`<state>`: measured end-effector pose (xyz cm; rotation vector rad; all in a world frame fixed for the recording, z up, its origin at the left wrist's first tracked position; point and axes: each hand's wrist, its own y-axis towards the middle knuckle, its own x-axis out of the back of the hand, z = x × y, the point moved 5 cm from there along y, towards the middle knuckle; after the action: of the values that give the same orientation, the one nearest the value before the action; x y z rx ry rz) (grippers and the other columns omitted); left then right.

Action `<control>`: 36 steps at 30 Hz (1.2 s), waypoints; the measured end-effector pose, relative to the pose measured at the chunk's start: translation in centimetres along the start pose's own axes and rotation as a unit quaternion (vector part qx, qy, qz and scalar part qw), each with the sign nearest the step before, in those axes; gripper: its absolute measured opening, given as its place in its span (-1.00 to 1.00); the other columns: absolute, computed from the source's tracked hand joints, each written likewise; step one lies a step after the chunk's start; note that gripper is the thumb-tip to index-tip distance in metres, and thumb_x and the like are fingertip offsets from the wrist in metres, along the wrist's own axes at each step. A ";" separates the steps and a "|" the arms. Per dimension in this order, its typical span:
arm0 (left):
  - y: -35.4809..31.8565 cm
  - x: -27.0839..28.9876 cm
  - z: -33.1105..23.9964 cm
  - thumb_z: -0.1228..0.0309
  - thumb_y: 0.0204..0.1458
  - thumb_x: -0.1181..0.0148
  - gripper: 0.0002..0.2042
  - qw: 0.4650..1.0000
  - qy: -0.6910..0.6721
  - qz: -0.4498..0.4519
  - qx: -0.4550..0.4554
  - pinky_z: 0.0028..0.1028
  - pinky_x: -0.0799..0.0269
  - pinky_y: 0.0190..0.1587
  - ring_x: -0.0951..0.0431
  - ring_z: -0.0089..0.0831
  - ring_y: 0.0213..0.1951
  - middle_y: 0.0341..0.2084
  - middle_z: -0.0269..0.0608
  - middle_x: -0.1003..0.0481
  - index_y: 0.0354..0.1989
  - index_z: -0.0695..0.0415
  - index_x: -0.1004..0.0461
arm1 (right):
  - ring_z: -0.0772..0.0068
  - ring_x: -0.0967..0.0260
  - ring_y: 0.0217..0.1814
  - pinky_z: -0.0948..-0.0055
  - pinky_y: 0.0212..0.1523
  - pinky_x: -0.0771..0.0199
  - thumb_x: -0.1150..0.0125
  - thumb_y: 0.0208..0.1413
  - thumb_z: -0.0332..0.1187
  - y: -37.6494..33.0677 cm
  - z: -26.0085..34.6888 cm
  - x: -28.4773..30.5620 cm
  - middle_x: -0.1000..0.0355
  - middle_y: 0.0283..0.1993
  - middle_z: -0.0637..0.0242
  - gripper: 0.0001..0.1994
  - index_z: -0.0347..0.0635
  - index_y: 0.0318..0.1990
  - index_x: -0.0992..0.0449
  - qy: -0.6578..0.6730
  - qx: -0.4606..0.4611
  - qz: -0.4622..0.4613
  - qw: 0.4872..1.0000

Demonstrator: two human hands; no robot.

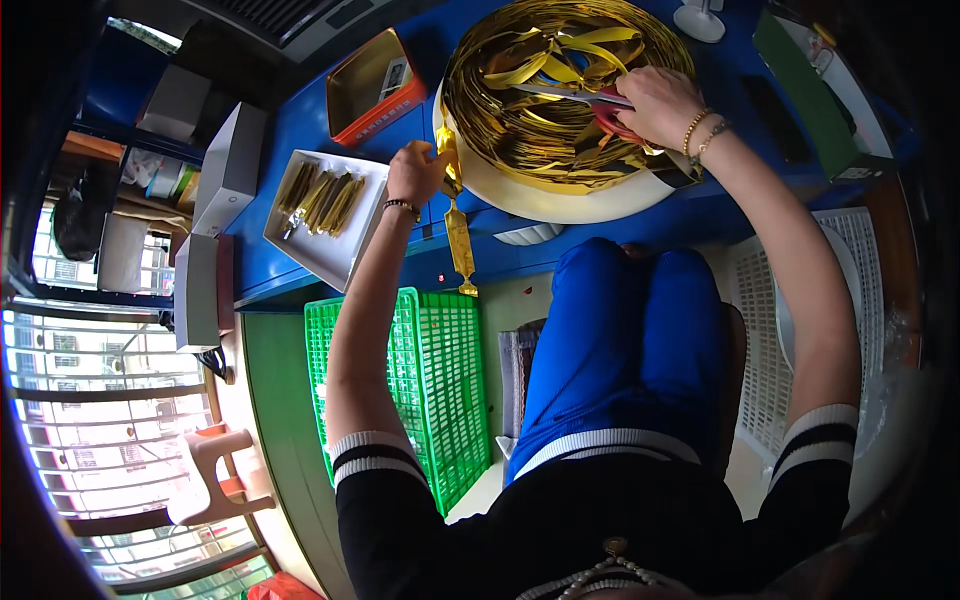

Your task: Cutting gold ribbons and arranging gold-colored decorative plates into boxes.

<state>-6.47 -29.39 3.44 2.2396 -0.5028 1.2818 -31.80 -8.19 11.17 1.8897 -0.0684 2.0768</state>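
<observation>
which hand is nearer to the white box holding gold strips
Left: the left hand is at the right edge of the white box; the right hand is farther right, holding scissors over the gold coil.

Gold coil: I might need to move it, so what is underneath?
A pale round base shows along the near edge of the gold coil, on the blue table. The base's middle and the table beneath are covered.

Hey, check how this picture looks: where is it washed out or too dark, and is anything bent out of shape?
Head view: the barred window at left is largely washed out; head view again: bright glints streak the gold ribbon coil, the outer rim falls to near black, and fisheye distortion bends the window's frame near the left edge.
</observation>
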 end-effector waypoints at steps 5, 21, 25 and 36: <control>2.4 -1.1 2.3 0.20 -0.27 -0.17 -0.69 0.991 0.014 0.083 0.106 -0.26 -0.42 -0.23 -0.52 -0.07 -0.33 -0.46 0.05 -0.51 -0.40 0.18 -0.50 | 0.16 -0.44 -0.19 0.30 -0.18 -0.44 -0.13 -0.16 -0.42 1.2 0.8 0.5 -0.48 -0.35 0.11 -0.87 -0.26 -0.43 -0.52 -0.033 -0.039 0.085 0.995; 0.0 19.0 -20.0 0.57 -0.12 -0.11 -0.92 0.930 -0.171 -0.160 -0.282 -0.61 -0.37 -0.47 -0.46 -0.61 -0.52 -0.60 -0.25 -0.47 -0.41 0.24 -0.39 | 0.18 -0.45 -0.42 0.26 -0.34 -0.42 -0.21 -0.23 -0.16 -7.3 2.6 3.0 -0.46 -0.48 0.10 -0.69 -0.25 -0.44 -0.47 0.214 -0.027 -0.028 0.976; -3.6 17.0 -18.9 0.59 -0.17 -0.08 -0.95 0.963 -0.088 -0.139 -0.214 -0.58 -0.36 -0.50 -0.46 -0.56 -0.59 -0.69 -0.19 -0.43 -0.49 0.26 -0.37 | 0.20 -0.45 -0.42 0.26 -0.36 -0.42 -0.21 -0.23 -0.14 -7.5 1.5 1.8 -0.46 -0.51 0.14 -0.70 -0.23 -0.51 -0.49 0.242 -0.036 -0.068 0.967; -1.1 15.7 -22.3 0.55 -0.10 -0.13 -0.94 0.933 -0.207 -0.154 -0.252 -0.60 -0.33 -0.46 -0.41 -0.64 -0.52 -0.58 -0.30 -0.46 -0.44 0.23 -0.42 | 0.16 -0.44 -0.48 0.28 -0.46 -0.39 -0.21 -0.19 -0.05 -1.3 -2.6 3.7 -0.44 -0.55 0.16 -0.67 -0.17 -0.53 -0.50 0.202 -0.118 -0.123 0.965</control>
<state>-13.48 -16.32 26.34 2.0285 -0.5312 0.4477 -34.14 -5.49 14.27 1.2442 0.0154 2.1273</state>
